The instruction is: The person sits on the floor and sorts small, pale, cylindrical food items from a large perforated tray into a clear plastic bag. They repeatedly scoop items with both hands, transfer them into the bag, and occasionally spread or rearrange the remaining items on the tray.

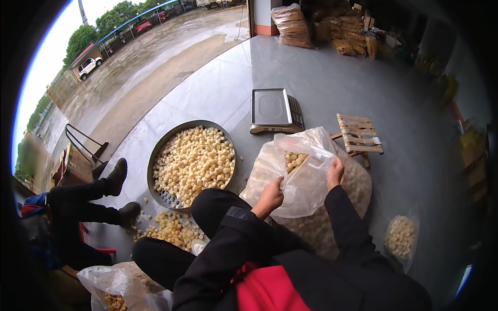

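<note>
Grey floor (321,78) gleamed all around me, a slatted stool (359,132) stood right of centre, and there, upper left, pale daylight washed a wet yard (171,62) and green trees (81,44)!

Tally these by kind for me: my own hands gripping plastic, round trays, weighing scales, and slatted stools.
Left hand and right hand, gripping a plastic bag: 2
Round tray: 1
Weighing scale: 1
Slatted stool: 1
Total: 5
</note>
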The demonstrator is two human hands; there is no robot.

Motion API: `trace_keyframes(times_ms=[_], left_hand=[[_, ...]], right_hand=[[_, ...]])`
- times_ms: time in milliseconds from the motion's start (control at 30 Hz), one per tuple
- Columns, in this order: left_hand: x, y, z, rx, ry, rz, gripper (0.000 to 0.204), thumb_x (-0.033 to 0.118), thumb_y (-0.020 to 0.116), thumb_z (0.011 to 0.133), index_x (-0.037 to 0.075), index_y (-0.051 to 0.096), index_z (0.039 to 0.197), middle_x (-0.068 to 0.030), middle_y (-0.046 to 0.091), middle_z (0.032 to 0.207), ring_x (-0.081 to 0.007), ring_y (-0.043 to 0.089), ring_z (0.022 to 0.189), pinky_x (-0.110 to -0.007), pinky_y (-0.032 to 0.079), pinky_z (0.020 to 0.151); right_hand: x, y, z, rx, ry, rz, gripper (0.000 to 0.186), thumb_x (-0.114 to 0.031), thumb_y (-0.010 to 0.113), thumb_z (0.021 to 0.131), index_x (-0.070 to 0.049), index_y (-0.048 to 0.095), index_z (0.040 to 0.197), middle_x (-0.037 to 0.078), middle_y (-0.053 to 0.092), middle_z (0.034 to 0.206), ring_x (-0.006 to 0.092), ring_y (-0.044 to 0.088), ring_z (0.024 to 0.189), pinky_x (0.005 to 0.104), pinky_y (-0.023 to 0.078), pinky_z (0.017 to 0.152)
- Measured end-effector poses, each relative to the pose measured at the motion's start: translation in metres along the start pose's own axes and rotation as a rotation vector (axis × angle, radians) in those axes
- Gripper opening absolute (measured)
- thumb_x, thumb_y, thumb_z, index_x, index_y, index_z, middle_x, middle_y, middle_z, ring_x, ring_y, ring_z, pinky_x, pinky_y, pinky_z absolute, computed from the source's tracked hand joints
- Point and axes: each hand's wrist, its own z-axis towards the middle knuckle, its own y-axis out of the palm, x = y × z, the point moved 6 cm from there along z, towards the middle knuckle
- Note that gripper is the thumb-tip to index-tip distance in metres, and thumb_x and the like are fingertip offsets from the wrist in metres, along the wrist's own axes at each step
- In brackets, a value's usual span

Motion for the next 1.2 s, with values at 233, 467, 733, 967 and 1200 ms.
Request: trace_keyframes(times_ms=[233,467,733,967,1200], left_hand=[[0.051,-0.153,-0.068,0.167,0.116,-0.509,0.062,0.006,0.050,0.096,0.006,0.017,0.148,-0.0197,0.044,0.138,-0.0244,0.048,0.122,-0.033,0.039,0.102],[-0.080,-0.300,-0.210,0.684,-0.183,-0.490,0.055,0.019,0.055,0.092,0.006,0.032,0.140,-0.0125,0.055,0.126,-0.0182,0.059,0.103,-0.031,0.045,0.088],[-0.120,-0.302,-0.265,0.908,-0.251,-0.623,0.066,0.014,0.057,0.088,0.002,0.023,0.143,-0.0164,0.050,0.128,-0.0203,0.056,0.105,-0.033,0.044,0.088],[-0.151,-0.286,-0.236,0.986,-0.311,-0.738,0.071,0.013,0.062,0.083,0.002,0.022,0.142,-0.0156,0.050,0.125,-0.0197,0.053,0.104,-0.032,0.044,0.083],[-0.209,-0.238,-0.192,1.197,-0.511,-0.906,0.070,0.010,0.057,0.080,0.005,0.025,0.142,-0.0131,0.048,0.122,-0.0228,0.047,0.108,-0.038,0.038,0.084]], right_hand=[[-0.028,0.029,-0.083,-0.571,-0.226,-0.371,0.018,-0.004,0.044,0.085,-0.003,0.057,0.098,0.022,0.064,0.088,0.0422,0.060,0.086,0.0483,0.046,0.069],[-0.028,0.059,-0.077,-0.717,-0.374,-0.677,0.018,-0.009,0.046,0.086,-0.005,0.061,0.097,0.024,0.055,0.103,0.0406,0.056,0.096,0.0468,0.046,0.080],[-0.016,0.129,-0.049,-1.172,-0.361,-0.622,0.039,-0.009,0.052,0.079,0.003,0.058,0.116,0.027,0.060,0.112,0.0382,0.056,0.109,0.0385,0.045,0.093],[-0.023,0.158,-0.063,-1.287,-0.464,-0.946,0.034,-0.010,0.053,0.077,0.000,0.064,0.107,0.024,0.064,0.105,0.0360,0.061,0.101,0.0400,0.048,0.089],[-0.154,0.199,-0.039,-0.956,-0.515,-1.065,0.025,-0.008,0.050,0.081,-0.003,0.067,0.099,0.021,0.065,0.103,0.0356,0.062,0.100,0.0434,0.049,0.085]])
